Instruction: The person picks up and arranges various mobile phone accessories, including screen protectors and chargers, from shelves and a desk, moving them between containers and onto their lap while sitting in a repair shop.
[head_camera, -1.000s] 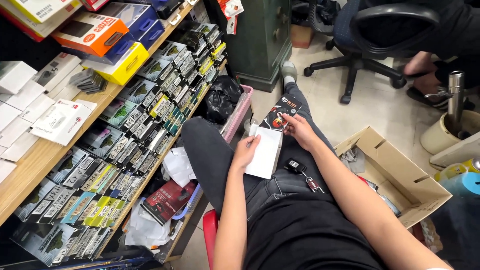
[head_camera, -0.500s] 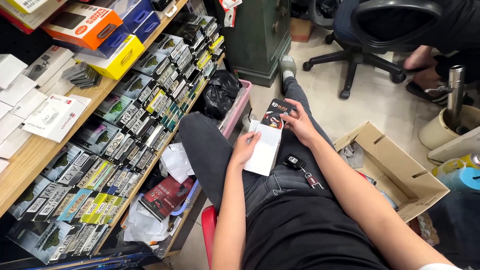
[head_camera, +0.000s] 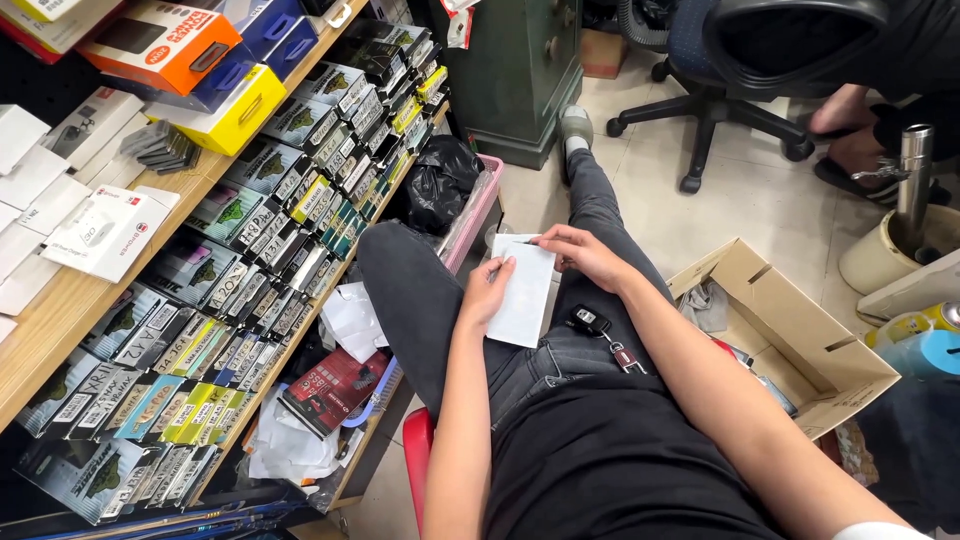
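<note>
The flat white rectangular paper packet (head_camera: 525, 293) rests on the lap between both hands. It is judged light, thin and flexible; support opposite edges. Left hand (head_camera: 487, 292) pinches its left edge; right hand (head_camera: 580, 255) grips its top corner.

White packet (head_camera: 524, 290) on dark grey jeans (head_camera: 420, 300), black bag (head_camera: 440, 180) in a pink bin (head_camera: 478, 208), orange box (head_camera: 160, 45), yellow box (head_camera: 232, 112), brown carton (head_camera: 800, 330), green cabinet (head_camera: 520, 70).

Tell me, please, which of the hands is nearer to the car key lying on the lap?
Right. The right hand grips the white packet's top edge just above the car key; the left hand holds the packet's far side.
</note>
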